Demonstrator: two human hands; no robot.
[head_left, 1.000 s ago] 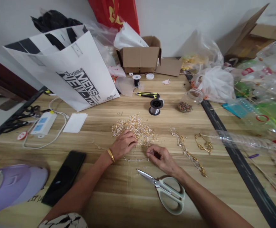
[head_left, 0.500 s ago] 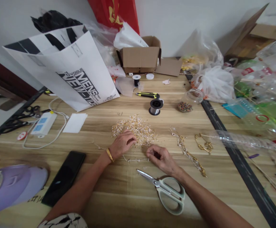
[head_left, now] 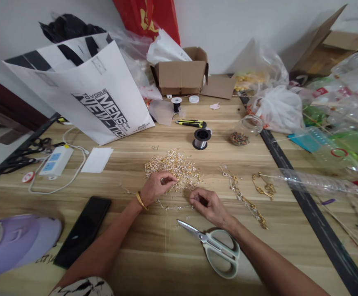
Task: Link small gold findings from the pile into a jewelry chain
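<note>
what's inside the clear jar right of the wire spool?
The clear jar lies tipped on the table, right of the wire spool. A small heap of mixed-colour beads sits at its lower end. The rest looks empty; single beads are too small to tell.

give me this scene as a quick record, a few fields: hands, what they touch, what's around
left hand: left hand rests on the near edge of the bead pile, fingers curled
right hand: right hand pinched at one end of a thin beaded strand lying on the table
near hands: scissors, phone, gold chains
farther back: wire spool, utility knife, bead jar, paper bag, cardboard box
</note>
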